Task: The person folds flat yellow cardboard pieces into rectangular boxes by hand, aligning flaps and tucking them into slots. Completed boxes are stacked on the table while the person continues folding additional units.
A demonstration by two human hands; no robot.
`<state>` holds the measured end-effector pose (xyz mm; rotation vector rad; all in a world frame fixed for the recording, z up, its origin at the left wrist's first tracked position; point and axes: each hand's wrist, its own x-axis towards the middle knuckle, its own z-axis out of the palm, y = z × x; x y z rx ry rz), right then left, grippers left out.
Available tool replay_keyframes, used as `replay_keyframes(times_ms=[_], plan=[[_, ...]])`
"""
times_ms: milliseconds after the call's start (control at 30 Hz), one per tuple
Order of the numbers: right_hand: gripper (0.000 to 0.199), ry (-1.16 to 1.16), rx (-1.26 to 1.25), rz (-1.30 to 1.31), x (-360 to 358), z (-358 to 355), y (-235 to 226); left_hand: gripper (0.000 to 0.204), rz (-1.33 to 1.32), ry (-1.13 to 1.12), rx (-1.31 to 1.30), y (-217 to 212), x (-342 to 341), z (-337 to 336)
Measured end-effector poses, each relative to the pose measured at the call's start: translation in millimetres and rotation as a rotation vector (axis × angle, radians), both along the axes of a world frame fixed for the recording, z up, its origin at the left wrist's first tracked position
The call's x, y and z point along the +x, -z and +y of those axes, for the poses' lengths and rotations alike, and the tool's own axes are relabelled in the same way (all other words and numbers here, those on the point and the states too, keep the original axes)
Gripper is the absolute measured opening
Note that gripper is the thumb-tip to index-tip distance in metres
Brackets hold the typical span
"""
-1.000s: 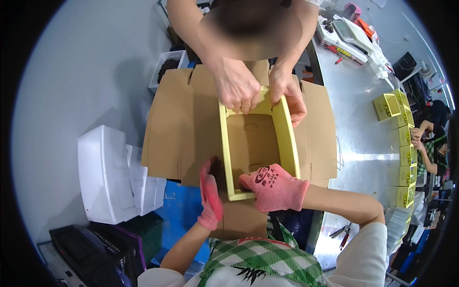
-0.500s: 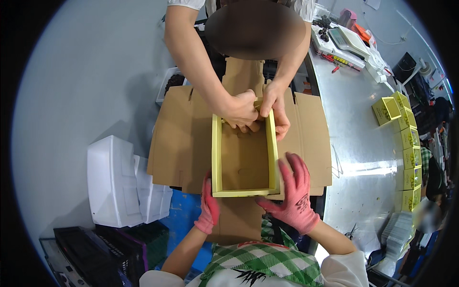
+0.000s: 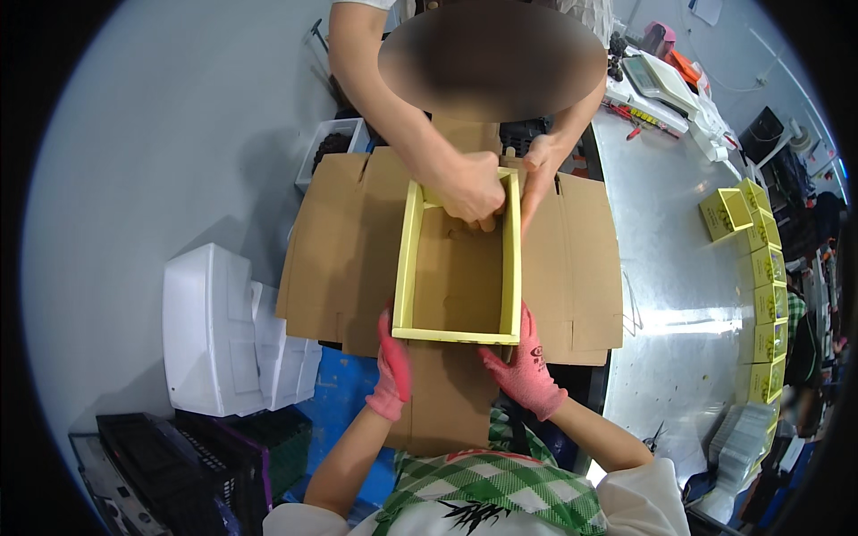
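Cardboard is what your hands are working on: the yellow box frame [image 3: 458, 259] stands open-topped on the flattened brown cardboard sheet [image 3: 340, 250], its long axis running straight away from you toward the person opposite. Its near short wall lies just ahead of both your hands, so neither has to cross over. Your left hand [image 3: 391, 368], in a pink glove, sits at the near left corner with fingers pointing up along the outside of the wall, flat against the board and not closed around it. Your right hand [image 3: 523, 366], also gloved, presses at the near right corner with fingers spread, open and braced, not clenched. Both are about equally close to the frame. At the far end, the other person's hands [image 3: 487, 186] work inside and over the far short wall. To your left stand white foam boxes [image 3: 214, 330]; to your right, on the metal table [image 3: 679, 295], runs a row of small yellow boxes [image 3: 760, 295].
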<state>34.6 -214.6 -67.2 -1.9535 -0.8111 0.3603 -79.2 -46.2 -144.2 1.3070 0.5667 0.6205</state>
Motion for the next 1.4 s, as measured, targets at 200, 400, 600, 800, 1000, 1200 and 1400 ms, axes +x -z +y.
replay_keyframes(times_ms=[200, 400, 600, 800, 1000, 1200, 1400], plan=[[0.083, 0.029, 0.025, 0.077, 10, -3, -5, 0.055, -0.054, 0.027, -0.336, 2, 6, 8], [0.081, 0.086, 0.032, 0.078, 22, -1, 0, 0.051, 0.034, 0.12, 0.069, 19, 11, 8], [0.077, 0.171, 0.074, 0.129, 45, 13, -4, 0.059, -0.103, 0.196, 0.127, -12, 35, 5], [0.073, 0.131, 0.088, 0.136, 58, 4, 16, 0.064, 0.013, 0.083, 0.057, -46, 39, 21], [0.066, 0.302, 0.141, 0.119, 75, -28, 15, 0.068, 0.067, -0.117, 0.174, -44, 18, 65], [0.074, 0.742, -0.267, -0.177, 116, -103, 20, 0.099, 0.973, -0.337, 1.062, -53, -11, 154], [0.082, 0.604, -0.484, 0.31, 113, -137, 23, 0.106, 1.02, 0.022, 0.395, -39, -42, 216]])
